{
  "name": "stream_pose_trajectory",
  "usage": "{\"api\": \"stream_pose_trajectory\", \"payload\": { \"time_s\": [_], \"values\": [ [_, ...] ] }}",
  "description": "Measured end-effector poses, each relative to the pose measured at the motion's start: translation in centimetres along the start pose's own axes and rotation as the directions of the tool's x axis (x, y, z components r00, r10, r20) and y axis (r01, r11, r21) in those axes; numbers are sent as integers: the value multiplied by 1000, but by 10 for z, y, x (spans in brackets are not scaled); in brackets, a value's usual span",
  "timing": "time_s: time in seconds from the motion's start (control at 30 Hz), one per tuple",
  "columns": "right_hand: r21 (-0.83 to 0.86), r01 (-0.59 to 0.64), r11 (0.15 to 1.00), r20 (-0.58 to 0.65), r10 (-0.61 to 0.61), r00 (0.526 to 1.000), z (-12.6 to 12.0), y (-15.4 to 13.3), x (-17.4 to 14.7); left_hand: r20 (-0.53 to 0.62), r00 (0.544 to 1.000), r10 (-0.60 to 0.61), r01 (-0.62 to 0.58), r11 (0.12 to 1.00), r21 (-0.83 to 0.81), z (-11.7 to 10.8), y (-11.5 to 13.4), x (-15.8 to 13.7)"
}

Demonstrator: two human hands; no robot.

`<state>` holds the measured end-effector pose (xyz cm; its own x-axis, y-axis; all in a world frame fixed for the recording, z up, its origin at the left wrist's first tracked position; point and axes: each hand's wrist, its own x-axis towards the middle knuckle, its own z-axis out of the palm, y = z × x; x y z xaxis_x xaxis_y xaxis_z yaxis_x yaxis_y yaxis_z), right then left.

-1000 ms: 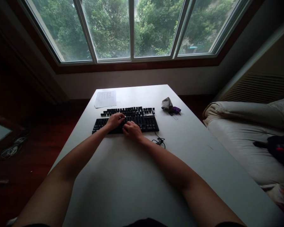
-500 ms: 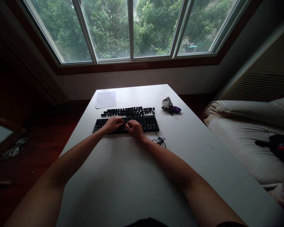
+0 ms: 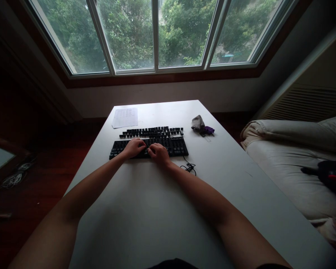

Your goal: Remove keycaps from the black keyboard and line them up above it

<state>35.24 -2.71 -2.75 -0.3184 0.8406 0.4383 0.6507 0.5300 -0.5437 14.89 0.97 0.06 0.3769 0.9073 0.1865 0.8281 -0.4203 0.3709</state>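
Note:
A black keyboard (image 3: 178, 147) lies across the white table. My left hand (image 3: 133, 147) rests on its left-middle part, fingers bent and drawn together at the tips. Close beside it on the right, my right hand (image 3: 158, 152) is curled over the keyboard's middle, thumb and fingers closed. The fingertips of both hands nearly meet over the keys, and whatever they pinch is too small to make out. Just behind the keyboard, several loose black keycaps (image 3: 156, 132) stand in rows.
The white table (image 3: 145, 213) reaches toward the window. A printed sheet (image 3: 125, 117) lies at its far left. A grey cloth (image 3: 197, 123) and a purple cloth-like item (image 3: 208, 130) lie at the right. A coiled cable (image 3: 188, 166) sits beside the keyboard. A pale sofa (image 3: 274, 164) stands to the right.
My right hand has shifted very slightly to the left, and my left forearm has moved a little. Keyboard and loose keycaps stay in place.

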Motion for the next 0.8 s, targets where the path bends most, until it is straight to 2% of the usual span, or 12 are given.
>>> {"api": "stream_pose_trajectory", "payload": {
  "time_s": [0.17,0.5,0.8],
  "values": [
    [-1,7,1000,-7,-7,1000,1,0,0,-8,999,-52,51,998,-45,5,-3,1],
    [-23,22,999,-5,-22,1000,3,-1,1,-182,979,-92,107,991,78,19,9,-9],
    [-25,22,999,1,-22,1000,3,-2,-1,-213,971,-109,136,984,117,24,14,-12]
  ]
}}
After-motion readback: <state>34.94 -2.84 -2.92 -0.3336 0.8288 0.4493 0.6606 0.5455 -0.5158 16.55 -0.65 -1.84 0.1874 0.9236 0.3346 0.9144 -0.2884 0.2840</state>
